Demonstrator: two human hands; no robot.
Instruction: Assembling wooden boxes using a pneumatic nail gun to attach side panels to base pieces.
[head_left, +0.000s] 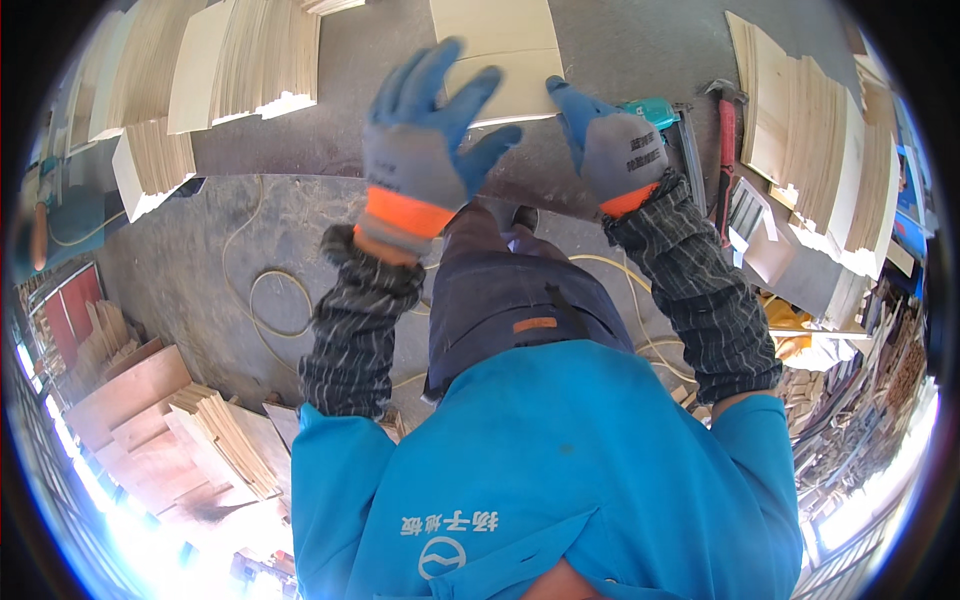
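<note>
On the dark worktop in front of me lie pale, thin wooden boards [505, 85], with a seam running across them. My left hand [425, 140], in a grey and blue glove with an orange cuff, is raised near their left edge. Its fingers are spread and hold nothing, and they are a little blurred. My right hand [618, 145], gloved alike, is at the boards' near right corner, one finger stretched to the edge. Its other fingers are partly hidden; I see nothing gripped. Just beyond it lies a teal nail gun [652, 112], and farther right a red-handled hammer [727, 150].
Stacks of thin wooden boards stand at the far left [265, 60] and on the right [800, 120]. A pale hose [275, 300] coils over the floor. More boards [225, 440] are piled at the lower left, and wood scraps [850, 400] heap up at the right.
</note>
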